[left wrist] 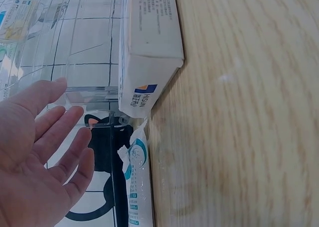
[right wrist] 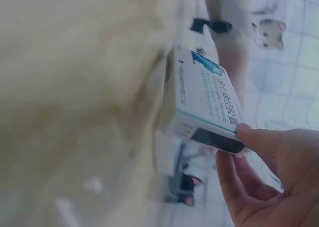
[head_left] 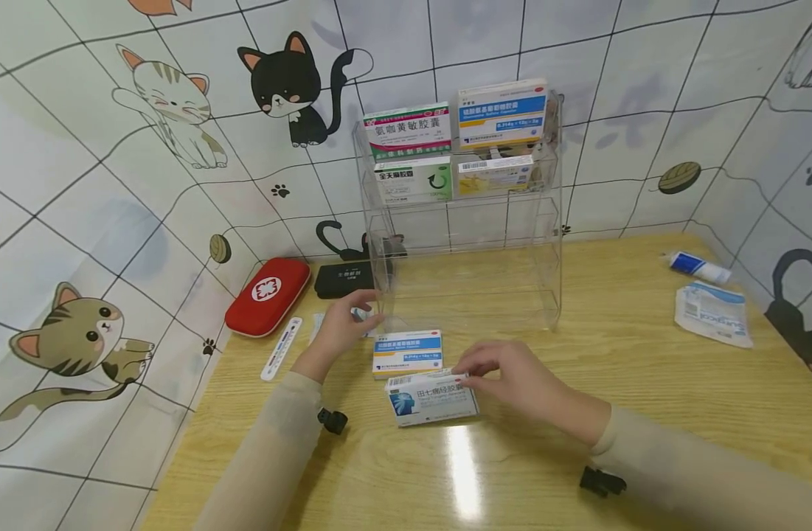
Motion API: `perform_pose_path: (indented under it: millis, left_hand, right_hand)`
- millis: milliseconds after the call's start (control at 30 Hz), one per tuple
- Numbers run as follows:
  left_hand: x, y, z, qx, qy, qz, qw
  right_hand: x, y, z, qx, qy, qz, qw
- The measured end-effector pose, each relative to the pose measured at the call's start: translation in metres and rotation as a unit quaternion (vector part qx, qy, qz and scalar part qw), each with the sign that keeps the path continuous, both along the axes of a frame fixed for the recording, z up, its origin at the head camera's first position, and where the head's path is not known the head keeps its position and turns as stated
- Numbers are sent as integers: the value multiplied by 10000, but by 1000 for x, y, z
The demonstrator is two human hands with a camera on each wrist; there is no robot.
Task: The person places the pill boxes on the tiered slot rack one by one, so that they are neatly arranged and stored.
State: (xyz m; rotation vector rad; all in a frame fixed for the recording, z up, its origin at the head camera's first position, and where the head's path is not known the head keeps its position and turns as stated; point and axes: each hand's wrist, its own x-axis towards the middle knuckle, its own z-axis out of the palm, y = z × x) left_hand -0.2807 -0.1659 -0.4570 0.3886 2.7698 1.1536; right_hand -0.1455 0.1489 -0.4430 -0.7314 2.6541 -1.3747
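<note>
My right hand [head_left: 512,376] pinches the right end of a white-and-blue medicine box [head_left: 435,398] between thumb and fingers; in the right wrist view the box [right wrist: 204,97] is tilted. Just behind it a blue, white and orange medicine box [head_left: 407,354] lies on the table. My left hand [head_left: 342,328] hovers left of that second box, near the clear rack's left foot. In the left wrist view the left hand's fingers [left wrist: 75,152] are loosely spread with nothing in them, beside the box end [left wrist: 144,92] and a white-and-teal packet [left wrist: 139,182].
A clear tiered rack [head_left: 472,295] holds several medicine boxes on its upper tiers. To its left are a red case [head_left: 268,296], a black box [head_left: 344,279] and a white strip [head_left: 282,349]. A tube [head_left: 700,267] and a surgical packet [head_left: 714,313] lie at the right.
</note>
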Motion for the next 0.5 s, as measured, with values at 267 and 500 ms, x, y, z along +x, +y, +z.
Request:
perform_pose_path:
  millis: [267,500]
  left_hand:
    - [2,2,1,15,79,-4,10000]
    - [2,2,2,-21,-47,86,9999]
  right_hand:
    - [-37,25,43,132,631,-873,9941]
    - [-91,34,82,-312,2053,-1510,9665]
